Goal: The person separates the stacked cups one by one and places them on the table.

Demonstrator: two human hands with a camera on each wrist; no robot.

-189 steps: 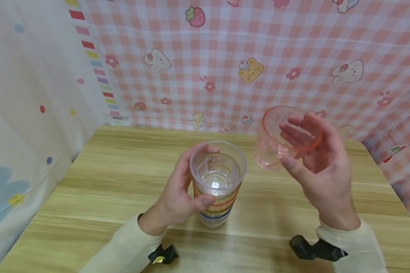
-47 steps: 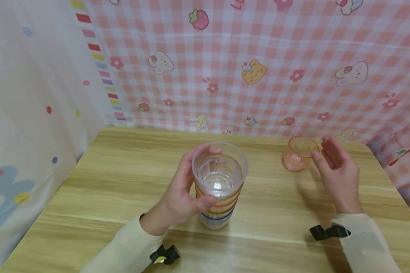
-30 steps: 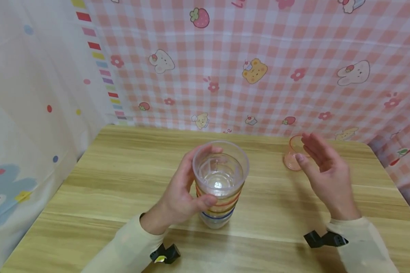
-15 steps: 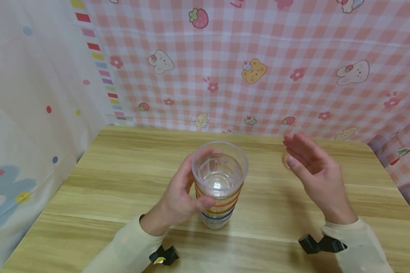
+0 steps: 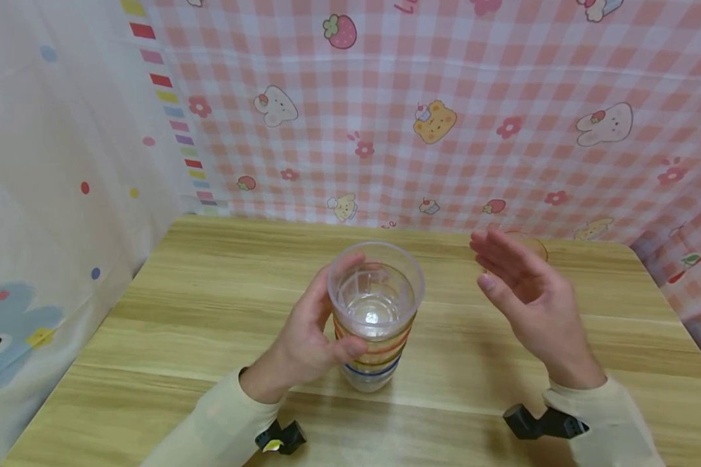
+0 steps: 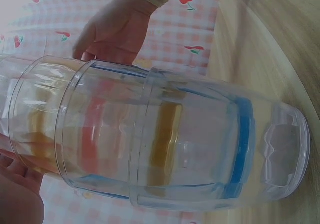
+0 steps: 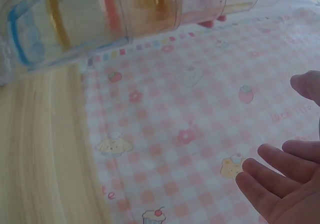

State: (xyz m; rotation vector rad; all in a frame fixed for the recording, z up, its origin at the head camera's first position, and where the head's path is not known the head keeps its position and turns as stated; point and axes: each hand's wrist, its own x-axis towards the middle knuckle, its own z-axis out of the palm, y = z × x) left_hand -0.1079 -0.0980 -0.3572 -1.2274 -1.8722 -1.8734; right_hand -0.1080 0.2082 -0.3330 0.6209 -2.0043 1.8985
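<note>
A tall stack of nested clear plastic cups (image 5: 376,324) stands upright on the table in the head view, with orange, yellow and blue bands showing through the sides. My left hand (image 5: 304,337) grips it near the top, fingers round the far side and thumb across the front. In the left wrist view, the stacked cups (image 6: 190,139) show a clear base at the table. My right hand (image 5: 528,292) is in the air to the right of the stack, fingers extended and nothing in them. Behind it, mostly hidden, is a see-through orange-pink cup (image 5: 534,245).
The wood-grain table (image 5: 210,292) ends at the back against a pink checked cloth (image 5: 304,143) with cartoon prints. A white dotted cloth (image 5: 52,162) hangs along the left side. Each wrist wears a small black camera (image 5: 540,421).
The orange-pink cup, earlier in my right hand, now stands at the back right, let go. My right hand has since drifted left toward the stack. My left hand keeps its hold.
</note>
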